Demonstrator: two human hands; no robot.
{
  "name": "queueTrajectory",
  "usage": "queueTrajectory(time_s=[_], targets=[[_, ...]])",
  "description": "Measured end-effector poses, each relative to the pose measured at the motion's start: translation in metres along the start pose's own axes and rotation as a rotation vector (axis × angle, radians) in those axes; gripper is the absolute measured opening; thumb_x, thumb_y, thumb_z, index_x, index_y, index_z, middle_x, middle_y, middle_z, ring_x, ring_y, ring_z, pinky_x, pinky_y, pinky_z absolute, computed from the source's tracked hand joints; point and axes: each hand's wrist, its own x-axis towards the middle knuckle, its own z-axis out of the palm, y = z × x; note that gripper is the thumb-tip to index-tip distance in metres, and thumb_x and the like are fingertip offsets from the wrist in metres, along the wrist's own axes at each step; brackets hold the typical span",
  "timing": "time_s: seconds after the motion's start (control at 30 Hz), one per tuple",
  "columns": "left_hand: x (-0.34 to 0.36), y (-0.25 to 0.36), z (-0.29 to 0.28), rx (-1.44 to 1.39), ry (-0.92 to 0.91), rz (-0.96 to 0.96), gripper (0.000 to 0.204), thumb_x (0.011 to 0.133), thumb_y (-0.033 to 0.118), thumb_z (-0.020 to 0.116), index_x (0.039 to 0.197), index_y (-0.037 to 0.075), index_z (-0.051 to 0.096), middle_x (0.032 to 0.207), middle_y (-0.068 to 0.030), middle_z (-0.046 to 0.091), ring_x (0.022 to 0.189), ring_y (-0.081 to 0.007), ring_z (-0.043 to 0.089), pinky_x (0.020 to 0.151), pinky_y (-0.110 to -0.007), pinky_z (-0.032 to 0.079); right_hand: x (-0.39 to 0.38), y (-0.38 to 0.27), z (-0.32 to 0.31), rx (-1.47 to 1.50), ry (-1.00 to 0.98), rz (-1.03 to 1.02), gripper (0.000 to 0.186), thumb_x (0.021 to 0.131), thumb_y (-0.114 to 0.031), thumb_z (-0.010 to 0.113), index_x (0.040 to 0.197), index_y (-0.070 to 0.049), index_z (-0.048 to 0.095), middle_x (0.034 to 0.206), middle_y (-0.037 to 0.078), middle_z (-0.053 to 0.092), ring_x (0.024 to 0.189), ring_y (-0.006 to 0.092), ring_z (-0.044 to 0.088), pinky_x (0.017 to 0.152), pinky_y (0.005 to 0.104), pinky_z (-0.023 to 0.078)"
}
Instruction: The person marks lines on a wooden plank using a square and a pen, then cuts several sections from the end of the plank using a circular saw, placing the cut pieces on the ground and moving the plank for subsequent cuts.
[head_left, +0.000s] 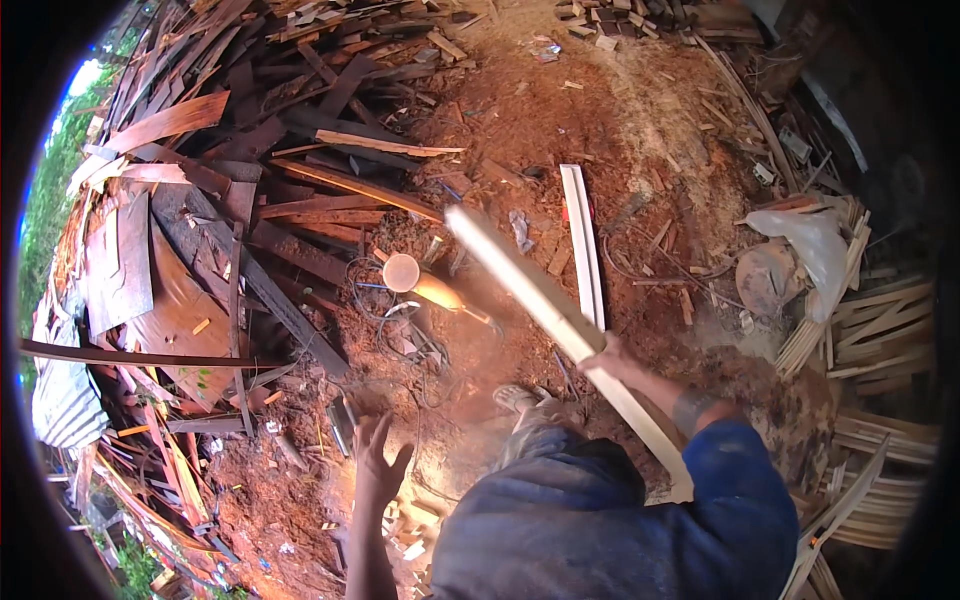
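Observation:
My right hand (pixel 612 362) grips a long pale wooden board (pixel 520 290) that runs diagonally from the upper middle down to beside my right side. My left hand (pixel 383 450) is raised at the lower middle, fingers apart and holding nothing; a dark metal object (pixel 340 425) lies just beyond it, too small to make out. Past the board, two narrow pale strips (pixel 582 240) lie side by side on the reddish ground. Left of the board is a yellow object (pixel 435 293) with a round pale top (pixel 400 272), among loose cords. My sandaled foot (pixel 515 398) shows below.
A large heap of dark and reddish scrap wood (pixel 230 200) fills the left, with a corrugated sheet (pixel 70 390). At right are stacked pale slats (pixel 880 320), a round log end (pixel 762 275) and white plastic sheeting (pixel 805 240). Small offcuts (pixel 610 25) are piled at the far end.

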Motion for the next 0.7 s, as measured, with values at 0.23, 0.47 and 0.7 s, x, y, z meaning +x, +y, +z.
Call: queueTrajectory(time_s=[0.23,0.47,0.7], targets=[[-0.151,-0.123,0.035,0.025,-0.123,-0.559,0.058,0.084,0.032,0.078,0.134,0.004,0.065,0.119,-0.0226,0.064,0.115,-0.0412,0.060,0.101,-0.050,0.048,0.096,-0.003,-0.095,-0.036,0.437,0.262,0.104,0.070,-0.041,0.087,0.148,0.010,0.040,0.145,0.032,0.052,0.133,0.0432,0.054,0.114,0.0435,0.043],[-0.291,-0.161,0.104,-0.140,-0.111,-0.885,0.059,0.084,0.037,0.082,0.131,0.005,0.069,0.112,-0.0197,0.067,0.093,-0.0297,0.066,0.080,-0.039,0.055,0.186,0.027,-0.104,-0.542,0.710,0.298,0.088,0.086,-0.065,0.063,0.139,0.006,0.057,0.137,0.033,0.060,0.130,0.0431,0.059,0.110,0.0462,0.048],[-0.264,-0.034,0.132,-0.411,0.088,-0.991,0.053,0.091,0.029,0.076,0.136,0.003,0.065,0.119,-0.0194,0.066,0.100,-0.0303,0.066,0.090,-0.040,0.054,0.178,0.049,0.121,-0.571,0.028,-0.145,0.051,0.083,-0.047,0.065,0.099,-0.001,0.078,0.100,0.025,0.075,0.097,0.0395,0.074,0.085,0.0474,0.058]])
